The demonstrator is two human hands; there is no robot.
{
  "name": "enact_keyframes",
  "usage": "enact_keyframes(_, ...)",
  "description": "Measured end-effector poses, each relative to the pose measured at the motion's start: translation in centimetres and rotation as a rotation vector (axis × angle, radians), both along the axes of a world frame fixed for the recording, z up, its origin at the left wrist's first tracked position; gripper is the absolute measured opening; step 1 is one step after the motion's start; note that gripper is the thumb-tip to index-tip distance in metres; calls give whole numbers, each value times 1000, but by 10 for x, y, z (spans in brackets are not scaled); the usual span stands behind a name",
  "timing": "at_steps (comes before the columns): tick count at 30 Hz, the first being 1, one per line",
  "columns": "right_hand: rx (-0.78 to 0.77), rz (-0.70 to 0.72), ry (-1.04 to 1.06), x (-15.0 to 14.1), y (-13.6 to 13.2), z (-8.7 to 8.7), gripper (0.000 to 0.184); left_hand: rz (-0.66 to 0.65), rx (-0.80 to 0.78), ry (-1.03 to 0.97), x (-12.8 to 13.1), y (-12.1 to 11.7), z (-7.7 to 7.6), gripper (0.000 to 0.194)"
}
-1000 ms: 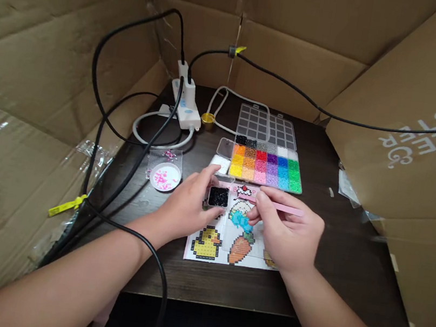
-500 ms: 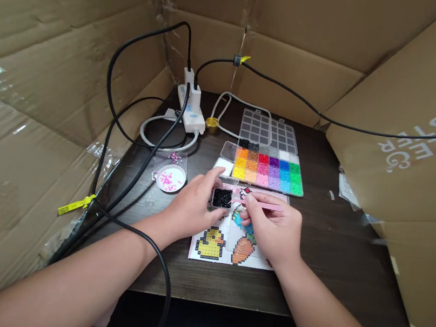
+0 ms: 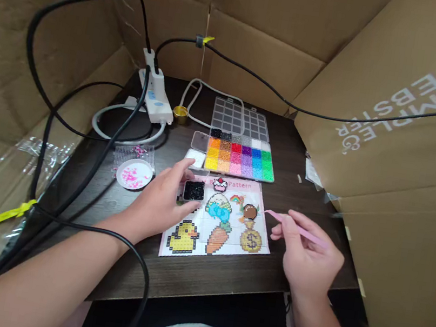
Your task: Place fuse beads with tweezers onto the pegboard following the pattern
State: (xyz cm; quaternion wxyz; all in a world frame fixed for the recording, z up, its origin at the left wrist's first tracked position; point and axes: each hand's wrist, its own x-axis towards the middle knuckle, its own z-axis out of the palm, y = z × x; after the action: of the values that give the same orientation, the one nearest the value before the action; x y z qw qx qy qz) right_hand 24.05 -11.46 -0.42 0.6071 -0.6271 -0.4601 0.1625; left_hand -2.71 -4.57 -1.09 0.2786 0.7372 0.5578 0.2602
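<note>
My left hand (image 3: 165, 199) grips a small clear box of black beads (image 3: 194, 190) between thumb and fingers, over the upper left of the bead pattern sheet (image 3: 193, 243). In my right hand (image 3: 307, 250) is a pair of pink tweezers (image 3: 306, 234), its bent tip pointing left near the sheet's right edge. Whether a bead sits at the tip is too small to tell. The sheet shows a yellow duck, a carrot, a money bag, an ice cream and other pixel pictures, with a clear pegboard partly over it.
Behind the sheet lies an open compartment case of coloured beads (image 3: 239, 161), with a white box (image 3: 194, 158) beside it. A round white dish of pink beads (image 3: 134, 174) stands left. Black cables (image 3: 119, 132) run from a power strip (image 3: 157, 100) past my left arm. Cardboard walls surround the table.
My right hand has drawn the tweezers away from the black bead box, to the right. The left hand still holds the box. The whole view has shifted and turned.
</note>
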Motion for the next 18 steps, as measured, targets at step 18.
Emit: enact_keyframes(18, 242, 71, -556, -12, -12, -28, 20, 14, -5, 28, 0, 0, 0, 80)
